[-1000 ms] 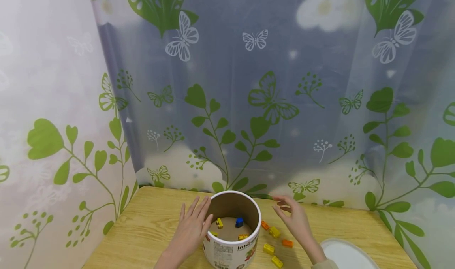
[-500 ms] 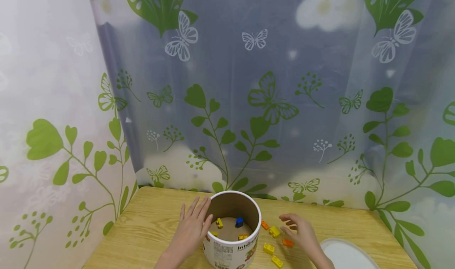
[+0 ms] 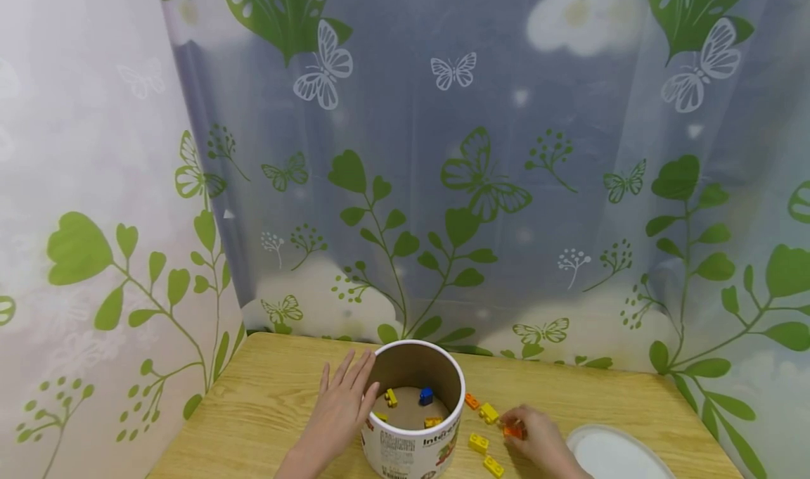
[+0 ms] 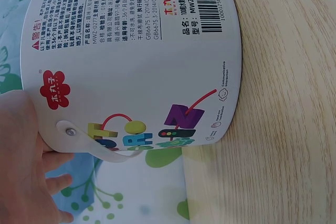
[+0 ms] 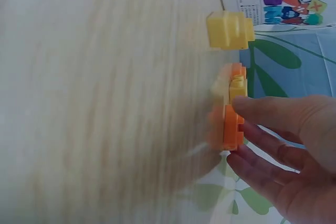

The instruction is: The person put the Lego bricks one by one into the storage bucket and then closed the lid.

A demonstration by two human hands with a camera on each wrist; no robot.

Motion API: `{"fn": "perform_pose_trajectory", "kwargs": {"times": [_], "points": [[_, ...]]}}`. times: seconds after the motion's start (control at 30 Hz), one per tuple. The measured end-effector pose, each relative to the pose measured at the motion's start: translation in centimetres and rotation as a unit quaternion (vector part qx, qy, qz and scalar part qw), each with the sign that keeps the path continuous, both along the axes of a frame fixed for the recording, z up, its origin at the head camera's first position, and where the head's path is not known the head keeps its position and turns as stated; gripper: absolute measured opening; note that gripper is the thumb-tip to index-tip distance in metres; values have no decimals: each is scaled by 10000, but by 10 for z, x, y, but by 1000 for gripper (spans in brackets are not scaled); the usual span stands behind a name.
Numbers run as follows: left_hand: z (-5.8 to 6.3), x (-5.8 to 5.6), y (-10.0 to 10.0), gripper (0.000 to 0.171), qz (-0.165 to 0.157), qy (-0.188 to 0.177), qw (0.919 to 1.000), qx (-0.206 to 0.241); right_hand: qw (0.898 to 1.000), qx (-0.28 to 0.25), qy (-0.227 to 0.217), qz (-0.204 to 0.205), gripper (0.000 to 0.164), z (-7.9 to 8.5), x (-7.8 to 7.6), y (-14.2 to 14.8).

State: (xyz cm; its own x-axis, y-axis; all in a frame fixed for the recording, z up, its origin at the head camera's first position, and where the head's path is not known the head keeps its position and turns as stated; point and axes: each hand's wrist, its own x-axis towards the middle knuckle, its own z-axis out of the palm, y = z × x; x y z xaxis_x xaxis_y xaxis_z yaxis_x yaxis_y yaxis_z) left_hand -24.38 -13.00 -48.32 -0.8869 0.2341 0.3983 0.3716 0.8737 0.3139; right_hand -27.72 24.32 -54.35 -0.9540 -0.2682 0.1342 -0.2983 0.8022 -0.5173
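A white cardboard bucket (image 3: 405,445) with printed labels stands upright on the wooden table. My left hand (image 3: 338,405) rests against its left rim, fingers straight; the left wrist view shows the hand (image 4: 23,166) beside the bucket's wall (image 4: 121,82). Inside lie a blue toy brick (image 3: 426,395) and several yellowish ones, including a yellow brick (image 3: 391,397). To the right of the bucket, my right hand (image 3: 539,439) pinches an orange toy brick (image 5: 230,129) between thumb and fingers, low at the tabletop. Its far side is partly hidden by the fingers.
Near the right hand lie another orange brick (image 3: 471,401) and yellow bricks, among them a yellow brick (image 3: 489,413), a second yellow brick (image 3: 478,443) and a third yellow brick (image 3: 493,466). A round white lid (image 3: 616,454) lies at the right. A patterned curtain (image 3: 411,183) hangs behind the table (image 3: 266,387).
My right hand has come down from beside the bucket's rim to the orange brick and taken hold of it. The left hand and the bucket have stayed still.
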Motion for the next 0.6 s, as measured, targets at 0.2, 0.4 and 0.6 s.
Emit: {"fn": "perform_pose_trajectory", "kwargs": {"times": [0.2, 0.4, 0.6], "points": [[1, 0, 0, 57, -13, -9, 10000, 19, 9998, 168, -1, 45, 18, -1, 2, 0], [0, -1, 1, 57, 7, 4, 10000, 0, 9999, -2, 65, -97, 18, 0, 3, -1], [-1, -1, 0, 56, 17, 67, 10000, -1, 9984, -233, 388, -328, 21, 9, 4, -4]]}}
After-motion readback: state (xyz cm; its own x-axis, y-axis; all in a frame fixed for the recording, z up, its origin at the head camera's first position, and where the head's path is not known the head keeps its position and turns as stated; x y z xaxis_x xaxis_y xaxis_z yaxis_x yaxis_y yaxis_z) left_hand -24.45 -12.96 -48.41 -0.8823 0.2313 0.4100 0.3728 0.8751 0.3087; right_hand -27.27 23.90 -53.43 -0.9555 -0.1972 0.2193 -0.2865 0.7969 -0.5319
